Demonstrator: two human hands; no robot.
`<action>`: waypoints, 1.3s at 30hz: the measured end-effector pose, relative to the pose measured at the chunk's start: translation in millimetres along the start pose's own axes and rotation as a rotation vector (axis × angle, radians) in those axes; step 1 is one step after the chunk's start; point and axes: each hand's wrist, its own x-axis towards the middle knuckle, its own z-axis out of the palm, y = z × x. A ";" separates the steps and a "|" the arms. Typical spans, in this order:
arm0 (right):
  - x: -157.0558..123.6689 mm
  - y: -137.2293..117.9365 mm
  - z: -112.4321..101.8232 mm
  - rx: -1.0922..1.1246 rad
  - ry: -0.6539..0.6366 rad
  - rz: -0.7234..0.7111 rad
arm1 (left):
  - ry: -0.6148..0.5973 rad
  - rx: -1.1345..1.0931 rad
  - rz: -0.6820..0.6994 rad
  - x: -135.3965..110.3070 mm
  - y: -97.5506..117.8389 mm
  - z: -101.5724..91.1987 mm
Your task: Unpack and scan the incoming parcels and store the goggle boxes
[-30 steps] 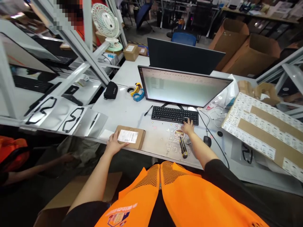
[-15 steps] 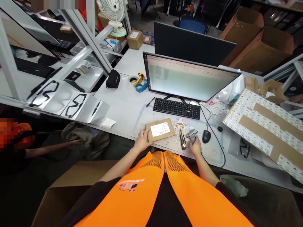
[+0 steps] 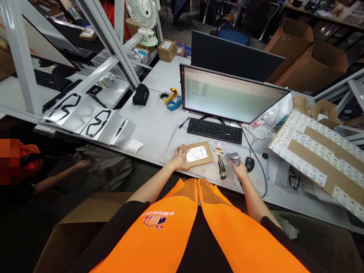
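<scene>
A flat cardboard parcel (image 3: 196,153) with a white printed label faces up on the desk mat. My left hand (image 3: 180,158) grips its left end, with the thumb at the near edge and the fingers over the top. In my right hand (image 3: 240,170) is a grey barcode scanner (image 3: 234,157), its handle wrapped by my fingers and its head towards the monitor. Between parcel and scanner lies a yellow-and-black utility knife (image 3: 221,167), touched by neither hand. Just right of the scanner rests a black mouse (image 3: 250,164).
Behind the parcel stand a keyboard (image 3: 214,130) and a monitor (image 3: 233,94). Tape dispensers (image 3: 174,102) and a black pouch (image 3: 141,94) are farther left. A large labelled cardboard sheet (image 3: 315,151) covers the right side. At far left, a co-worker's arm (image 3: 61,176) reaches towards grey cloth.
My left hand has shifted farther over the parcel's left end. The scanner has turned, so its head now points more towards the monitor. The whole view has moved slightly.
</scene>
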 end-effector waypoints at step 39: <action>72.9 -56.2 -12.6 -0.162 0.186 -0.113 | -0.105 0.067 0.032 -3.9 -14.6 -13.4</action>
